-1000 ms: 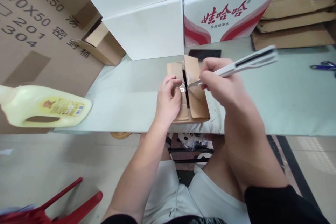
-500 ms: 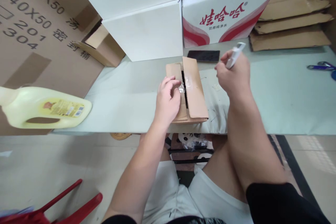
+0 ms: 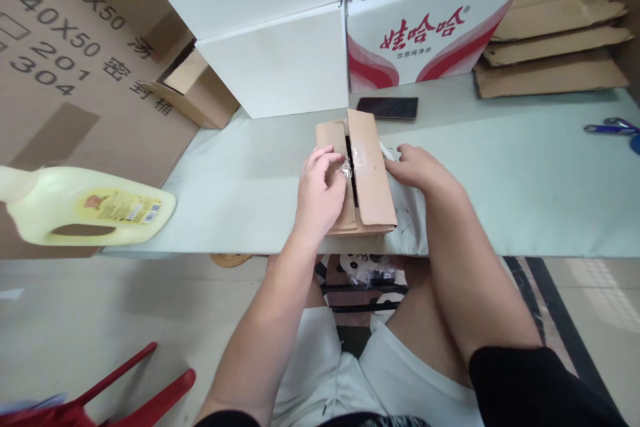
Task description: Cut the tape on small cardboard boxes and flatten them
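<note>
A small cardboard box (image 3: 373,173) stands at the table's front, its two top flaps nearly meeting over a dark gap. Crumpled clear tape (image 3: 347,169) sits on the seam. My left hand (image 3: 323,187) rests on the left flap, its thumb and curled fingers closed at that tape. Low beside the box's right wall is my right hand (image 3: 420,170). A slim white pen-like tool (image 3: 385,151) shows at its fingertips, mostly hidden by the hand and the box; its exact kind is unclear.
Behind the box lie a dark phone (image 3: 388,108) and large white cartons (image 3: 280,60). Folded cardboard (image 3: 553,73) is stacked at the back right, with blue-handled scissors (image 3: 613,127) nearer. A pale yellow jug (image 3: 90,207) lies at the left. The pale green table cover (image 3: 525,193) ends at the front edge.
My right hand has come down and left, from above the table to the box's right side, bringing the white tool with it. My left hand and the box have barely moved.
</note>
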Demonstrator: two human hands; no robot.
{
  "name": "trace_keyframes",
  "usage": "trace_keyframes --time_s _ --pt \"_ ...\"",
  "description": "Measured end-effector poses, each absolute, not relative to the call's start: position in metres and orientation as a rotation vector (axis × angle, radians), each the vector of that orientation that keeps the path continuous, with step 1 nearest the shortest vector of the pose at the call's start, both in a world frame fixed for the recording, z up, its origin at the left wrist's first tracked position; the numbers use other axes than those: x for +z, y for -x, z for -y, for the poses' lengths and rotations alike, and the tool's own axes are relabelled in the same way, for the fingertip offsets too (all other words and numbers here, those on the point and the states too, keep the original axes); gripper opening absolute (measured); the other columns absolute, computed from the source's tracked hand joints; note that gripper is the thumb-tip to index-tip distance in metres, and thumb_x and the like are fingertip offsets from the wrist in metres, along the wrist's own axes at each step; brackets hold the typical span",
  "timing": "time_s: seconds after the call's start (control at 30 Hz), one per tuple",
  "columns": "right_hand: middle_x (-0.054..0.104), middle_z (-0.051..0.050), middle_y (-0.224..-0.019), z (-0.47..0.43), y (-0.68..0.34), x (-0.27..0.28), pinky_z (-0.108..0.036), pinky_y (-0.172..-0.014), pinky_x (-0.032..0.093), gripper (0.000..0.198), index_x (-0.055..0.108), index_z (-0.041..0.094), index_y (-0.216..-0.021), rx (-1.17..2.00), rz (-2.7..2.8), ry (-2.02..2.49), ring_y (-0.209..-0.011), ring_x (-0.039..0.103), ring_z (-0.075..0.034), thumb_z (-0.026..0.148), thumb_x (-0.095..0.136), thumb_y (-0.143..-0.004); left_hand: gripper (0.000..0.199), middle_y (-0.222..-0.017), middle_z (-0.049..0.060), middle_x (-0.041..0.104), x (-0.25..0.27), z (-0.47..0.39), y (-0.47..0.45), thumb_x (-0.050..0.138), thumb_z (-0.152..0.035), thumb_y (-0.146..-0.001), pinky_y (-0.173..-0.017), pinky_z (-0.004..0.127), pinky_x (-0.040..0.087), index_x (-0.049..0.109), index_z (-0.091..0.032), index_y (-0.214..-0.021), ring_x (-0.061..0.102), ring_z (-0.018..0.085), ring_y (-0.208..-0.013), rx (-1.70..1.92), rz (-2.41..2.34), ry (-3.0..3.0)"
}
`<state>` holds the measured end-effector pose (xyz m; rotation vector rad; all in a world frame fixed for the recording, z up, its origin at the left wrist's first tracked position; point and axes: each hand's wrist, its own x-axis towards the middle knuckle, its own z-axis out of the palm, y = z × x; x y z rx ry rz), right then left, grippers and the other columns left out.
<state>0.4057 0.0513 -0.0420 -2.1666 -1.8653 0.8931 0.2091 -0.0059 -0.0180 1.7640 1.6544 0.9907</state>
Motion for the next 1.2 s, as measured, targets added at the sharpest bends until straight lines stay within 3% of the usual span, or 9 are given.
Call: trace_keyframes --time_s 0.13,0.33,0.83,1.2 --pt "0.064 -0.026 -0.141 -0.0519 -0.4066 -0.0417 -0.047 -0.107 0.05 0.062 0.06 0.007 -0.141 0.784 1.87 2.105 -0.131 0.062 -0.039 0.044 0.051 -0.093 0.021 -0.148 0.012 0.06 -0.0172 0.0064 -0.2103 0.067 -0.013 -0.086 -0.129 0.058 0.027 0.065 -0.021 -0.105 0.04 0.031 -0.154 0.978 -1.656 -1.777" --pt "0.066 -0.023 -0.14 -0.0516 -0.4047 -0.0399 -0.047 -0.107 0.05 0.062 0.061 0.008 -0.142 0.83 1.91 2.034 -0.129 0.064 -0.039 0.044 0.05 -0.093 0.036 -0.149 0.015 0.056 -0.0191 0.0065 -0.2098 0.08 -0.02 -0.076 -0.126 0.057 0.033 0.061 -0.022 -0.107 0.045 0.034 -0.149 0.968 -1.627 -1.832" --pt "0.072 -0.021 -0.131 -0.0489 -0.4039 -0.0351 -0.046 -0.099 0.051 0.054 0.065 0.011 -0.136 0.888 1.876 1.963 -0.116 0.069 -0.037 0.042 0.051 -0.094 0.024 -0.146 0.013 0.059 -0.0193 0.0068 -0.2109 0.072 -0.021 -0.083 -0.126 0.056 0.032 0.061 -0.023 -0.104 0.047 0.031 -0.148 1.008 -1.64 -1.812" --pt "0.074 -0.019 -0.126 -0.0486 -0.4025 -0.0354 -0.043 -0.095 0.052 0.049 0.068 0.013 -0.131 0.881 1.893 1.934 -0.111 0.07 -0.034 0.041 0.052 -0.094 0.032 -0.148 0.013 0.057 -0.024 0.0059 -0.2084 0.074 -0.015 -0.079 -0.128 0.057 0.03 0.06 -0.023 -0.106 0.043 0.032 -0.151 1.001 -1.617 -1.823"
